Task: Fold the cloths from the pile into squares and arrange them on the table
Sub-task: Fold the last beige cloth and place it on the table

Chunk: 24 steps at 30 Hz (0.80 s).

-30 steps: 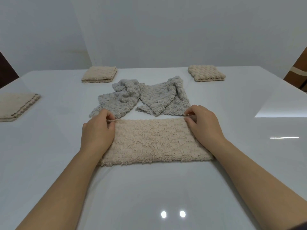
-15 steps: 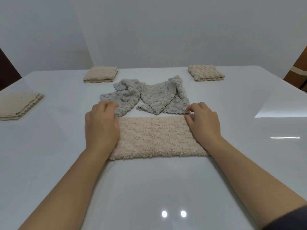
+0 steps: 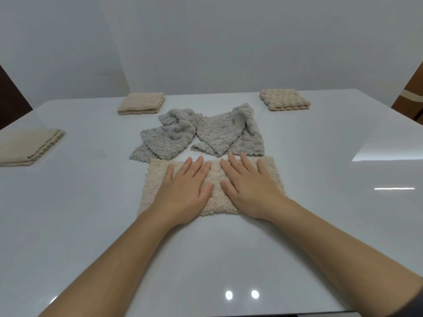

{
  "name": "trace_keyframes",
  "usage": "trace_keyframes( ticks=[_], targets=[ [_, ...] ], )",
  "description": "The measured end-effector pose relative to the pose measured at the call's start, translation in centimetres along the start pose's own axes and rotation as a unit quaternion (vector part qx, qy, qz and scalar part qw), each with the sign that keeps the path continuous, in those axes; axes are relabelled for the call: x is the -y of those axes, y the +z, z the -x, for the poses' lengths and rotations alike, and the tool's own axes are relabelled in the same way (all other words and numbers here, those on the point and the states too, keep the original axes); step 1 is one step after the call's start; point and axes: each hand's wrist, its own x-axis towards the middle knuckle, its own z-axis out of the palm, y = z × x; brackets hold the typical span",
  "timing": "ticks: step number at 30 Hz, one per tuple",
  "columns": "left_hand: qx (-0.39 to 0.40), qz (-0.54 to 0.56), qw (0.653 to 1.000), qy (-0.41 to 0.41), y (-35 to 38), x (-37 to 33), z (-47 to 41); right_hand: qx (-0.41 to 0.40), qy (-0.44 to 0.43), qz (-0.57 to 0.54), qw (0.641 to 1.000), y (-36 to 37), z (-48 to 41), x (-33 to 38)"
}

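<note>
Pressing flat on the beige, fluffy, folded rectangular cloth point(image 3: 211, 179), the left hand point(image 3: 183, 191) and right hand point(image 3: 249, 188) lie palms down, side by side at its middle, fingers spread and straight, gripping nothing. The cloth lies long side across on the glossy white table point(image 3: 332, 225), at the near centre. Just behind the cloth, touching its far edge, sits the pile of crumpled grey textured cloths point(image 3: 196, 133). Beyond that pile to the left rests a folded beige square cloth point(image 3: 141, 106); beyond it to the right, a second folded beige square with a bobbled surface point(image 3: 285, 102). Well left of the pile, at the table's left edge, lies a third folded beige square point(image 3: 27, 146), partly cut off by the frame.
</note>
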Motion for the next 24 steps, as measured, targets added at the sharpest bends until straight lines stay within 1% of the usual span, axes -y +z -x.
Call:
trace_keyframes(
  ticks=[2,9,14,15,17,20,24],
  targets=[
    [0.004,0.002,1.000,-0.018,0.0,0.3,0.0,0.010,0.009,0.017,1.000,0.2,-0.2,-0.3],
    [0.004,0.006,0.996,-0.090,-0.5,4.4,1.2,0.009,0.031,0.012,0.999,0.2,-0.1,-0.5],
    [0.002,0.002,0.995,-0.095,-0.6,4.6,1.6,0.024,0.078,-0.015,0.997,-0.4,-0.1,0.3],
    [-0.001,0.000,0.995,-0.096,-0.5,4.6,1.5,0.016,0.079,-0.019,0.997,-0.6,-0.2,0.9],
    [-0.006,-0.001,0.995,-0.097,-0.5,4.6,1.5,-0.014,0.047,-0.004,0.999,-0.7,-0.4,2.8],
    [-0.006,-0.003,0.995,-0.102,-0.4,4.7,1.5,-0.010,0.000,0.009,1.000,0.5,-0.6,5.6],
    [-0.008,0.007,0.995,-0.102,-0.5,4.7,1.5,0.002,0.019,0.011,1.000,1.0,-0.1,4.3]
  ],
)
